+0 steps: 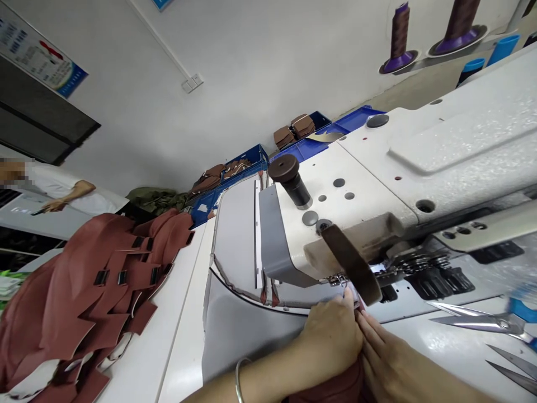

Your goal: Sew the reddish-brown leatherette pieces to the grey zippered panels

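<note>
1) Bare hands, 2, side by side just below the white sewing machine [377, 184]; metal bracelet [238, 380], 1, on the left wrist
2) Left hand [333, 333]: forearm in from lower left, knuckles up, fingers bent, index finger pointing up close to the presser foot [338, 280]; underside hidden, so cannot tell what is gripped
3) Right hand [390, 358]: forearm in from lower right, fingers nearly straight and held together, tips just beside the left hand; cannot tell whether it grips
4) Person [59, 180], 1, far left, white top, dark object in one hand
5) Cut pieces [100, 240], maroon, heaped on the white table [182, 358]; overlapped, number uncertain
6) Crates [212, 200], blue, at least 2, behind the table, brown pieces inside
7) Grey panel [235, 229], 1, curved dark edging, lying partly under the machine's head, its near edge by the left hand
8) Maroon piece [335, 389], 1 visible, beneath and between both hands
9) Dark knob [285, 168], 1, and dark lever [352, 266], 1, on the machine
10) Thread cones [400, 33], brown, 2, purple bases, upper right
11) Scissors [482, 322], 2 pairs, right edge; one blue-handled, the other showing blades only
</note>
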### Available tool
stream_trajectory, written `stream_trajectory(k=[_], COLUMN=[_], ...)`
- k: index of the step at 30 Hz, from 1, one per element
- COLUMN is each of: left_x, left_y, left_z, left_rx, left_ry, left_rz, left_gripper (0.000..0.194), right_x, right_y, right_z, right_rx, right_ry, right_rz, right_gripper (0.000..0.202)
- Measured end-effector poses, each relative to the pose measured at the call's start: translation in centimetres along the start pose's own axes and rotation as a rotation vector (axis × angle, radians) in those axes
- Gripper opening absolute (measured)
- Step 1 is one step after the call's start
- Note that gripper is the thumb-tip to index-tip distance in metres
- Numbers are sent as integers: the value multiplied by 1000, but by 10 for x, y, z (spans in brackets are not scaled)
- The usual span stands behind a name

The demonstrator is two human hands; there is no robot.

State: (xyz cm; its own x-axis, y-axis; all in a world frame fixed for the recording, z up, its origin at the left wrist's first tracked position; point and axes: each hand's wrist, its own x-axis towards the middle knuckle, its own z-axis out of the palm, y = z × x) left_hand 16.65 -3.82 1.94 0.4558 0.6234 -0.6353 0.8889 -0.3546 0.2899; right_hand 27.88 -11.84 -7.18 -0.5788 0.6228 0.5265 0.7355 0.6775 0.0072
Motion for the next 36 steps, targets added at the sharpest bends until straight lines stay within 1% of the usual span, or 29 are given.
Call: stream_trajectory(k=[2, 4, 9, 13, 15, 17, 18, 20, 21, 23, 25, 26, 27, 28, 29, 30, 31, 32, 33, 34, 35, 36], left_x=[-4, -6, 0, 6, 8, 8, 7, 1, -4, -17, -30, -34, -37, -37, -35, -31, -26, -21, -15, -11, -7, -5], left_y=[0, -1, -5, -5, -3, -1, -2, -5, -9, -16, -22, -23, -22, -20, -17, -13, -10, -8, -6, -5, -5, -5], left_z=[2, 4, 9, 7, 5, 0, -2, -6, -8, -8, -5, -3, -1, 2, 5, 9, 13, 17, 22, 28, 34, 39], left_rx=[-13, 2, 46, 33, 24, 10, -4, -63, -115, -274, -446, -505, -522, -492, -417, -308, -172, -27, 105, 206, 265, 276], left_ry=[-3, 5, 39, 59, 59, 78, 96, 126, 128, 93, 64, 70, 98, 167, 263, 361, 441, 488, 494, 469, 434, 411], left_rz=[58, 115, 147, 168, 166, 150, 133, 61, 11, -72, -100, -100, -96, -96, -94, -67, 1, 107, 229, 331, 382, 368], left_gripper=[58, 62, 57, 55, 54, 47, 40, 22, 17, 28, 35, 33, 26, 16, 7, 6, 9, 12, 13, 12, 11, 9], right_x=[0, -1, -3, -2, -3, -5, -7, -10, -11, -12, -10, -9, -7, -6, -5, -4, -4, -4, -5, -6, -7, -8], right_y=[-2, -5, -5, -3, -1, 0, 0, 1, 1, -1, -7, -11, -15, -20, -25, -28, -30, -31, -31, -30, -28, -27], right_z=[-1, -2, -4, 1, 6, 12, 16, 21, 22, 21, 17, 14, 12, 11, 10, 9, 10, 10, 10, 10, 10, 9], right_rx=[-3, 0, -21, -16, -32, -57, -69, -81, -79, -74, -80, -91, -112, -137, -161, -180, -188, -184, -175, -166, -164, -169], right_ry=[15, 16, -39, 14, 33, 42, 45, 42, 39, 51, 72, 84, 95, 106, 116, 126, 136, 147, 155, 156, 153, 152], right_rz=[20, 32, -1, 19, -10, -50, -58, -53, -47, -41, -52, -58, -56, -48, -34, -12, 11, 25, 22, 6, -16, -39], right_gripper=[26, 28, 34, 39, 43, 49, 51, 53, 52, 50, 49, 50, 50, 51, 51, 50, 49, 47, 46, 46, 46, 47])
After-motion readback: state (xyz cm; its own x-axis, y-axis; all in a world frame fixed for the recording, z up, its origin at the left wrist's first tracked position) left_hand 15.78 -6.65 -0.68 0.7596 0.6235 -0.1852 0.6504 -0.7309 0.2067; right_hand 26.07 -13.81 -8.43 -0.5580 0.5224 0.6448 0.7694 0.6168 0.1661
